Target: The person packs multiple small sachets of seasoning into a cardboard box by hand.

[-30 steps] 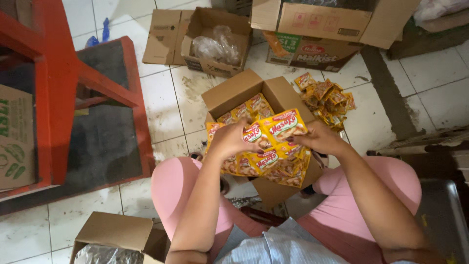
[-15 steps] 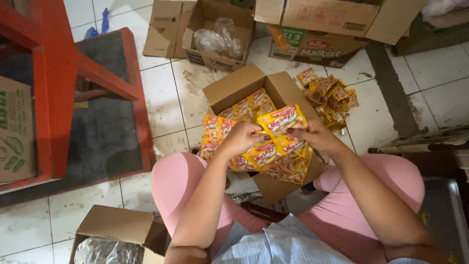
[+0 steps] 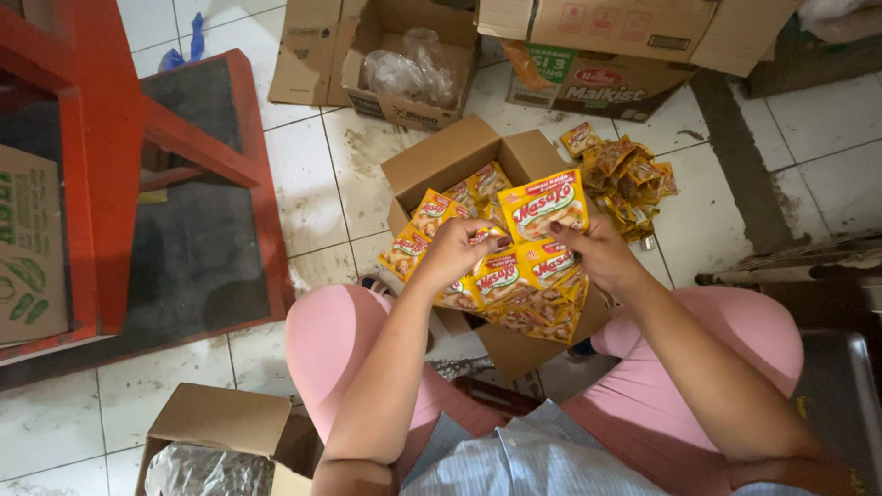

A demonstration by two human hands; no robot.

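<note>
Left hand [image 3: 455,250]: closed round the left side of the sachet strip [image 3: 533,266], fingers curled over its upper edge.
Right hand [image 3: 597,253]: closed on the right side of the same strip, fingertips pinching one yellow sachet.
Sachet strip: yellow and red joined packets, held above the open carton [image 3: 441,161], partly draped into it; exact count cannot be told.
Open carton: one, on the tiled floor [image 3: 322,184] between the knees, more sachets seen inside.
Loose sachets [image 3: 625,174]: one heap, lying on the floor just right of the carton.
Other boxes: four cardboard boxes counted around, two holding clear plastic bags.
Red frame [image 3: 110,119]: one, at the left edge of the floor.
</note>
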